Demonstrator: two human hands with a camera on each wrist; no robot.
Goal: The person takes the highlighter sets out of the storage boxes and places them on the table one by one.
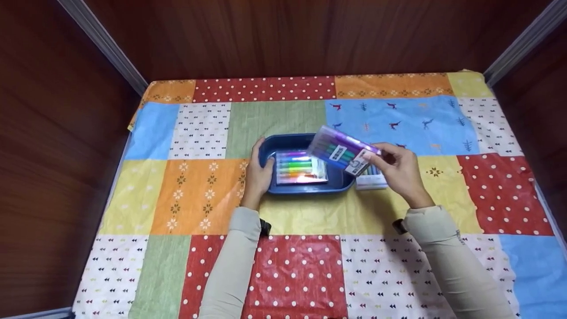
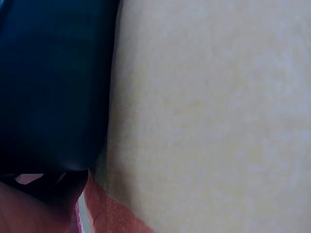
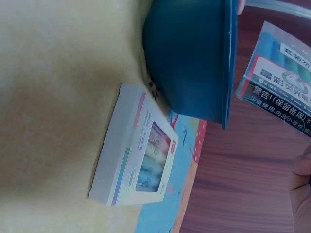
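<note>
A dark blue plastic basin (image 1: 305,191) sits on the cloth in front of me. My left hand (image 1: 258,177) grips its left end, the thumb over the rim and the fingers along the outside. Inside the basin lies a clear pack of colored pens (image 1: 296,167). Above the basin's right end, my right hand (image 1: 401,170) pinches the corner of a clear pack of highlighters (image 1: 343,149), held tilted, with a printed label toward that hand. The right wrist view shows the label side of this pack (image 3: 284,75) up close.
A white windowed box (image 3: 131,145) with pastel pens inside rests on the table just right of the basin, partly hidden in the head view. A patchwork tablecloth (image 1: 297,274) covers the table. Brown wood panels (image 1: 310,40) stand at the back and both sides.
</note>
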